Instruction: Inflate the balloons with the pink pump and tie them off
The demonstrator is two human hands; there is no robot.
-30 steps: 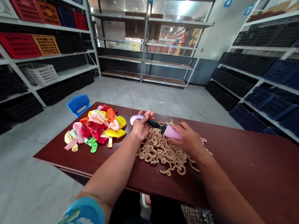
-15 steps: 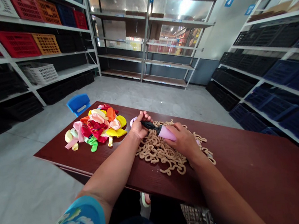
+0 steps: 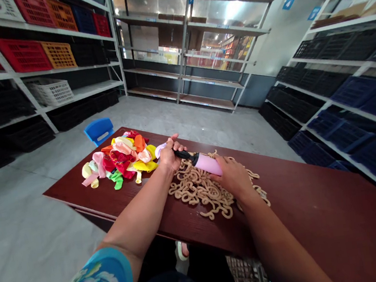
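A balloon pump, with a lilac barrel and a black nozzle end, is held between my hands above the table. My right hand wraps round the barrel's right end. At the black end, my left hand is closed, its fingers partly curled. A pale lilac balloon pokes out on the far side of that hand; its neck is hidden by the palm. Beneath the pump lies a heap of tan, curled, rope-like pieces. Further left sits a pile of limp, multicoloured balloons.
The dark red-brown table stretches to the right. Behind its far left corner stands a blue chair. Shelves with crates line the left side, dark crates the right, and a tall rack stands at the back.
My left hand has moved slightly left with the pump's black end and the lilac balloon. More of the lilac barrel shows between my hands, and more of the balloon is visible.
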